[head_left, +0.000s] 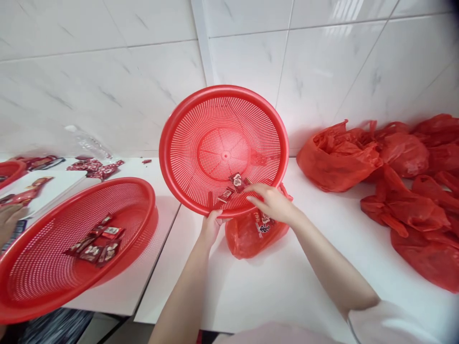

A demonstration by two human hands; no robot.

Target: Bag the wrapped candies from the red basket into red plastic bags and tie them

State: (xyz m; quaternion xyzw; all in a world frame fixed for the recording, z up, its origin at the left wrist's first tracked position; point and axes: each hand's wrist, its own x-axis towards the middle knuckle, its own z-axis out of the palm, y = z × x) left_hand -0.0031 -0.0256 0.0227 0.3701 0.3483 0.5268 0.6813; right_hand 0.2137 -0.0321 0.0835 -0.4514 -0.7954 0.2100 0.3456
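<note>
A red plastic colander basket [224, 98] is tilted up over the table, its mouth facing me. My left hand [211, 226] is closed on its lower rim, thumb inside. Several small dark-red snack packets [236, 182] lie low inside the basket. Over the lower right rim reaches my right hand [270, 201], its fingers apart and stretched toward the packets; whether a fingertip touches one is hard to make out. Beneath the basket, a red plastic bag [242, 237] sits on the table, with printed packaging showing at its top.
Another red basket [152, 217] with several packets [101, 241] stands tilted at left, near another person's hand [9, 217]. Full red bags [337, 155] are heaped along the right. Near the tiled wall lie a clear bottle [88, 142] and red packets [103, 169]. A gap [158, 260] separates the tables.
</note>
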